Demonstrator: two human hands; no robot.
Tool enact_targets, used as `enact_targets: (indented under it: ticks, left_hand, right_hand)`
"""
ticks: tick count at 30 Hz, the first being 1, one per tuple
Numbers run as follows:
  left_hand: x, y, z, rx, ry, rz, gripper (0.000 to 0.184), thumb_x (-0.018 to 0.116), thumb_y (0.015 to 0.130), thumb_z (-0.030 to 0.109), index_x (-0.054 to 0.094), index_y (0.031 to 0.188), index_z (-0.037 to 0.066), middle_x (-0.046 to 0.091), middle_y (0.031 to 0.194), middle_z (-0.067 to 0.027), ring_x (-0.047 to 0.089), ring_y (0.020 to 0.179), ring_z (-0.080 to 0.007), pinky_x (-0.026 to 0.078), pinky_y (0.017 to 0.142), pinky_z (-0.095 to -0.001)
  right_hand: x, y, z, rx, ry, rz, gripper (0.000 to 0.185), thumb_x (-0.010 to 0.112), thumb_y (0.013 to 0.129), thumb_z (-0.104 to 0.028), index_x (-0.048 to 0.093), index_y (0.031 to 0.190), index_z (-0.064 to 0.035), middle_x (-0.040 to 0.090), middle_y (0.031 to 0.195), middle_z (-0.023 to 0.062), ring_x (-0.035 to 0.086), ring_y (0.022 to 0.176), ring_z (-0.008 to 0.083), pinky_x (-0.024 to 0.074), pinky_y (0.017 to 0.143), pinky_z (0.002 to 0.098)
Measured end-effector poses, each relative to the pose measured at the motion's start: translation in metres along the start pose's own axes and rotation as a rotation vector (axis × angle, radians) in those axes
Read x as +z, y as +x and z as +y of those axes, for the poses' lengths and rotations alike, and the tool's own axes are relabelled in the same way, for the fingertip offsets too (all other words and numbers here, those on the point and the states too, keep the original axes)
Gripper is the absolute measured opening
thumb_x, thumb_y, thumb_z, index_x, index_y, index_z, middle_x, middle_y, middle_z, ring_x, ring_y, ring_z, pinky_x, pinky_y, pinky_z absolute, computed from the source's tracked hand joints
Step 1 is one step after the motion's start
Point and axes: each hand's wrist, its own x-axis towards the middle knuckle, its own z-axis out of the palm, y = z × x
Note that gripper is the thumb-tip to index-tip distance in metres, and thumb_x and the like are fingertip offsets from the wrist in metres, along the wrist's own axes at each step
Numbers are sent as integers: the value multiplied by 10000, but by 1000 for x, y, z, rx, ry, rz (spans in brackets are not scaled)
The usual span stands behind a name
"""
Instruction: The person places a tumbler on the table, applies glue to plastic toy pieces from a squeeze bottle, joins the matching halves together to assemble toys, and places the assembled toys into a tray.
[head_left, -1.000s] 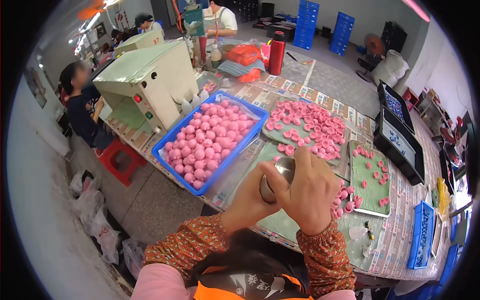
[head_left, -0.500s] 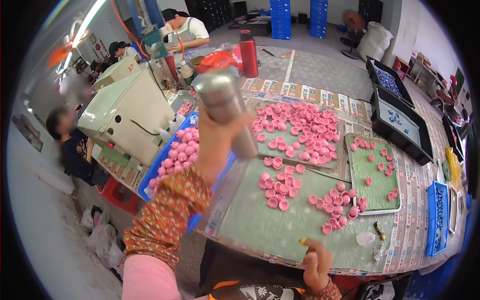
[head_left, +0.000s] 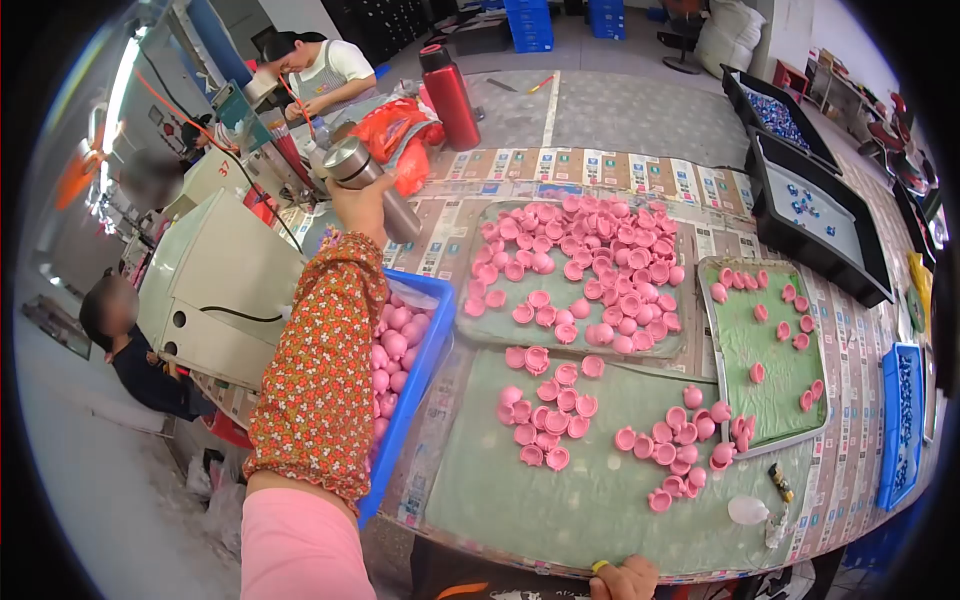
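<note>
My left hand (head_left: pixel 360 208) is wrapped round a steel thermos (head_left: pixel 398 212), which leans at the table's far left beside the pale machine. A blue bin (head_left: pixel 432 325) of pink balls (head_left: pixel 397 343) lies partly under my left sleeve. At the table's front edge rests my right hand (head_left: pixel 627 580), its fingers curled, with something small and yellow at one finger; whether it grips anything is hidden. Beyond it, pink half shells (head_left: pixel 557 422) lie on a green mat (head_left: pixel 470 480). More pink pieces (head_left: pixel 625 265) cover a board farther back.
A red bottle (head_left: pixel 450 100) stands beside a red plastic bag (head_left: pixel 385 130). The pale machine (head_left: pixel 220 290) is at the left. A green-lined tray (head_left: pixel 765 400), black trays (head_left: pixel 815 210) and a blue tray (head_left: pixel 902 430) are at the right. Co-workers sit at the left and far side.
Both hands were together at the thermos; they came apart. My left hand carried it away to the far left, and my right hand dropped to the table's front edge.
</note>
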Motion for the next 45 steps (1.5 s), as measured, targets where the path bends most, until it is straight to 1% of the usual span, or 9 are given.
enact_targets:
  ticks: [3,24,27,32,36,37,39,41,45]
  left_hand:
    - [-7,8,-19,-10,84,36,734,883,596,17,445,1186,15,598,1077,-103,608,932,-208,504,834,-363]
    - [-47,26,-27,-211,309,-134,845,849,613,83,360,1290,-41,546,1196,-192,579,1089,-292,477,947,-385]
    - [-58,10,24,-281,528,96,751,819,654,105,409,1270,-17,553,1143,-147,589,1008,-246,495,869,-347]
    - [-72,-117,199,-75,-181,-279,152,554,953,105,530,1081,29,553,948,-23,527,837,-106,446,770,-259]
    - [-138,-214,289,22,-319,-1095,126,555,974,189,550,965,64,581,752,-68,593,754,-244,496,689,-398]
    - [-123,-220,297,188,-882,-1311,241,594,904,221,625,842,-9,649,810,-160,635,696,-308,523,576,-394]
    - [-139,-244,338,477,-682,-1385,123,679,898,270,692,969,170,680,921,14,637,717,-228,505,666,-416]
    - [-137,-262,348,501,-779,-1287,88,663,902,252,674,861,174,664,866,6,639,707,-209,498,633,-377]
    - [-133,-303,341,612,-947,-1066,186,586,928,233,640,759,177,636,787,-9,619,668,-184,479,577,-333]
  right_hand:
    - [-21,25,-28,-5,-52,186,177,682,791,-127,664,949,-51,551,676,129,525,579,317,378,483,428]
    - [8,-4,6,-66,-42,61,161,687,780,-54,645,932,-19,541,629,119,489,494,312,376,457,430]
    - [1,20,-9,-183,-4,290,159,679,785,-54,644,936,-19,528,615,117,487,500,312,370,465,433]
    - [14,2,7,-93,-27,147,137,663,806,-64,643,937,-27,514,614,120,469,503,330,367,473,434]
    - [7,7,8,-132,42,172,144,674,822,-63,643,959,-31,547,667,139,517,544,309,410,511,411]
    - [4,9,4,-131,39,183,144,674,822,-63,643,959,-31,547,667,139,517,544,309,410,511,411]
    - [-7,10,-10,209,424,232,163,700,823,-64,644,968,-17,597,749,147,585,622,254,455,570,369]
    - [-31,9,-32,287,542,262,177,719,821,-72,641,960,5,618,784,138,597,660,206,472,608,338]
    - [-84,42,-82,-494,1122,283,92,694,768,-10,639,838,13,579,657,139,540,524,230,405,481,378]
